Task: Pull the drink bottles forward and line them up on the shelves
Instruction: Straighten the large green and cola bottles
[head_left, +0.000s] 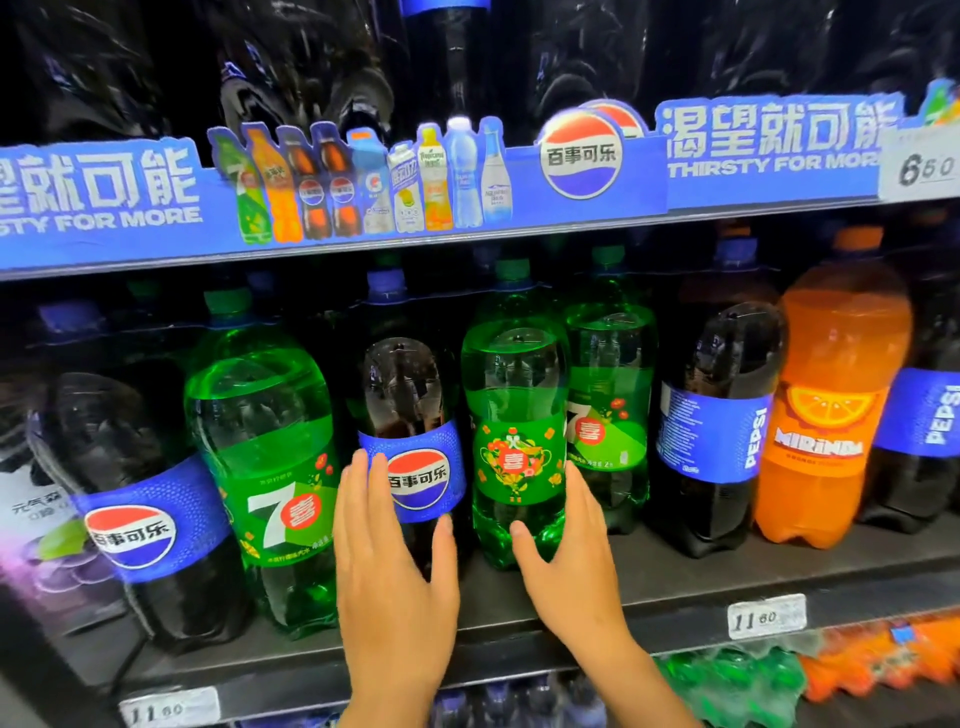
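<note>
Large drink bottles stand in a row on the middle shelf (649, 582). My left hand (389, 561) wraps the lower part of a dark cola bottle (410, 415) with a blue label, thumb on its right side. My right hand (563, 545) holds the bottom of a green 7-Up bottle (514, 415) right beside it, thumb in front, fingers along its right side. Both bottles stand upright, set back from the shelf's front edge. A nearer cola bottle (140, 499) and a nearer green bottle (265, 441) stand at the left, further forward.
To the right stand another green bottle (610, 395), a Pepsi bottle (717, 431), an orange Mirinda bottle (831, 415) and one more Pepsi (930, 415). A blue banner strip (363, 182) fronts the shelf above. Price tags (766, 616) sit on the shelf edge; wrapped bottle packs lie below.
</note>
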